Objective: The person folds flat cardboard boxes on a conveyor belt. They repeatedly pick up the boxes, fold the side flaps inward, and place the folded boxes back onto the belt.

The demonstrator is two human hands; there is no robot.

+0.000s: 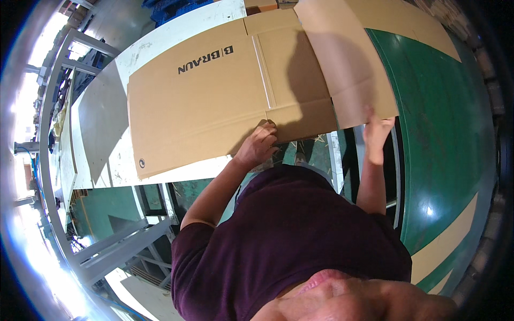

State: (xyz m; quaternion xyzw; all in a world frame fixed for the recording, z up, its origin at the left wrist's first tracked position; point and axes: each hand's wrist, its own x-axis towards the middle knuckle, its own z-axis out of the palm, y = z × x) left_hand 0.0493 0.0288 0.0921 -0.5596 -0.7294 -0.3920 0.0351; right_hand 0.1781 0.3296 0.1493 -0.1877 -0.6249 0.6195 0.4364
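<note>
A large flattened cardboard box [184,107] with dark printing lies across the white table in front of me. My left hand [259,143] is closed at its near edge, fingers curled over the cardboard beside a slot between the flaps. A pale strip runs along a seam above that hand. To the right, my right hand [379,131] grips the near corner of a second cardboard piece [342,59], thumb on top. This piece is raised and slightly blurred, overlapping the right end of the flattened box and shading it.
The white table [93,139] extends to the left. On the right stands a green surface [439,139] with cardboard at its far end and a tan strip [447,230] nearer. Metal framing [51,123] rises on the left; blue pallets [171,10] are at the back.
</note>
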